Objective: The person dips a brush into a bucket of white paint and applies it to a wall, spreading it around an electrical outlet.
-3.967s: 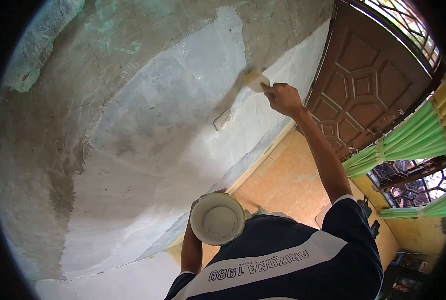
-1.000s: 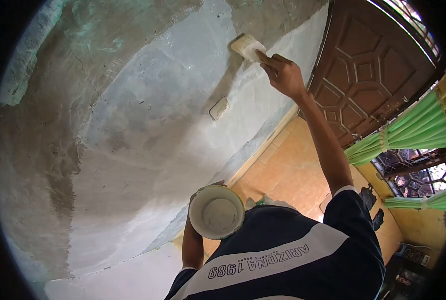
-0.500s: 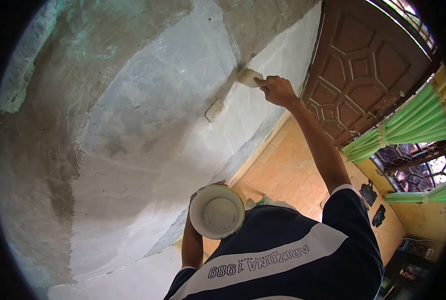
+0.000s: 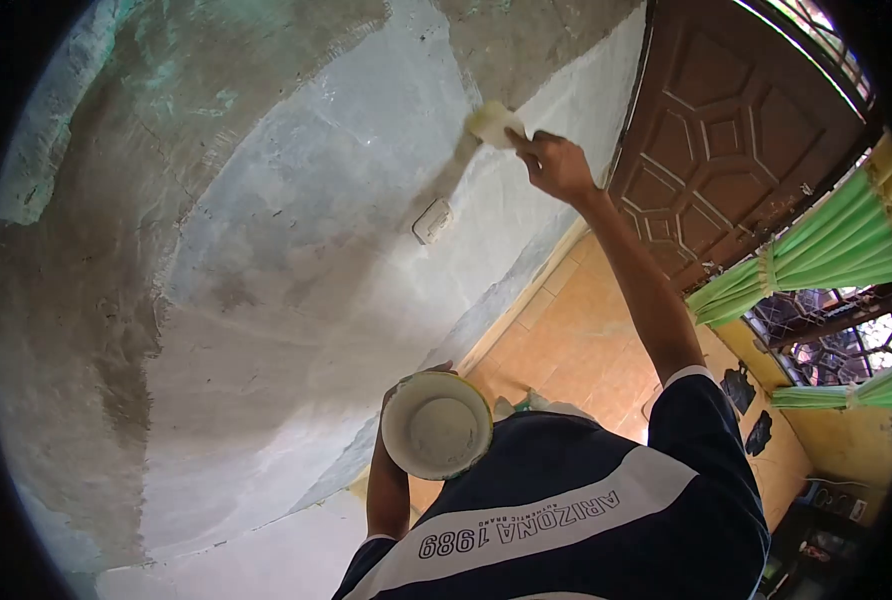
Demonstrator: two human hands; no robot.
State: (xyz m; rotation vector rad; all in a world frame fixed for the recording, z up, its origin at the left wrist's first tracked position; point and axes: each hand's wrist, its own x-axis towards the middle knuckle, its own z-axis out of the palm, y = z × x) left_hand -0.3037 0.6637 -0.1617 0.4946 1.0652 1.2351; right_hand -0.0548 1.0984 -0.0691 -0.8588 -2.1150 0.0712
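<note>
My right hand (image 4: pixel 563 167) is raised at the upper middle, its fingers closed on a pale, flat putty knife (image 4: pixel 496 125). The knife's far edge is at the wall (image 4: pixel 316 200), where white coating meets bare grey-brown plaster; whether it touches cannot be told. Close to my chest, my left hand (image 4: pixel 432 370) grips a round, pale bowl (image 4: pixel 436 425) with a whitish paste inside. Most of that hand's fingers are hidden behind the bowl. A white wall switch or socket (image 4: pixel 433 221) sits below the knife, and a shadow falls between them.
A brown panelled door (image 4: pixel 716 130) stands at the upper right. Green curtains (image 4: pixel 826 250) hang beside a barred window (image 4: pixel 836 335). Orange floor tiles (image 4: pixel 576 340) run along the wall's foot. Dark items (image 4: pixel 816 550) stand at the lower right.
My right hand and the putty knife have moved slightly up along the wall. The bowl in my left hand has barely shifted.
</note>
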